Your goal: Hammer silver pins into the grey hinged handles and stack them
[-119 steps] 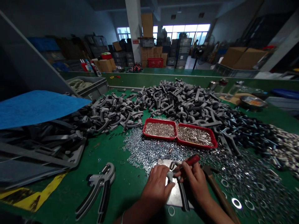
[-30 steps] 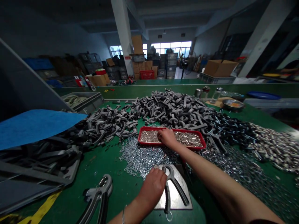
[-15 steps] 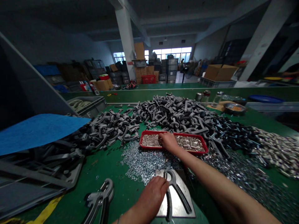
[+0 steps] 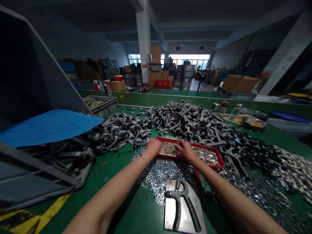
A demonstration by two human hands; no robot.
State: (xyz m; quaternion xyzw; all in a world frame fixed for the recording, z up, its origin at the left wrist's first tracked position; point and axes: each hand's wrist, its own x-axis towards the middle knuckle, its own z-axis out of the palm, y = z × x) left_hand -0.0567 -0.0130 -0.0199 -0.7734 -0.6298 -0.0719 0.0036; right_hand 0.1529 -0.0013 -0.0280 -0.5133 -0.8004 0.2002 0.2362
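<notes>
A: Checking your hands: where are they?

B: Apart, both at the red tray (image 4: 212, 165). Your left hand (image 4: 153, 147) is at its corner, your right hand (image 4: 186, 151) over the metal sleeves (image 4: 207, 156). Can't tell if either is pinching anything.

A: Grey grip (image 4: 181, 198)?

B: Untouched on the steel plate (image 4: 170, 221). It seems set there to stay clear of the washers (image 4: 161, 178), with the tray central for two-handed reach.

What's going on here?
A person is working at a green bench covered with heaped grey parts. Their right hand is in a red tray of small silver pieces, and their left hand is by the tray's edge. A grey two-handled grip lies on a steel plate beside loose washers.
</notes>
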